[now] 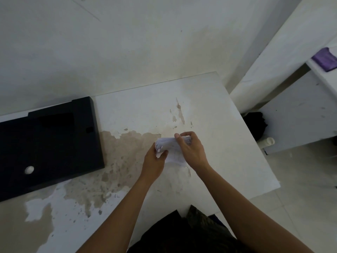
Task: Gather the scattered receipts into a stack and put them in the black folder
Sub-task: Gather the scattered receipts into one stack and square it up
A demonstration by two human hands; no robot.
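Between the two hands, just above the table point(215, 114), sits the bundle of white receipts point(169, 145), its sheets bunched unevenly, with loose edges fanning out at the near-left corner and a lower flap hanging toward the wrists. The left hand point(154, 161) grips the bundle's left end, its fingers curled up around the paper edge and its thumb pressed on the near side. The right hand point(191, 152) holds the other end from above, thumb hooked over the far edge and fingers bent down round the right side, so both hands are closed on the same stack and almost touch each other across it. Well out to the left of the left hand lies the black folder point(49, 147), flat on the table and shut as far as can be told, with a small pale round spot point(29, 169) on its near-left part. Under and to the left of the hands a brown stain point(116, 154) spreads over the white surface. Beyond the right hand, off the table edge, a dark bundle point(255, 125) and a white tube point(268, 142) sit low on the floor, and farther up on a ledge lies a purple cloth point(325, 59).
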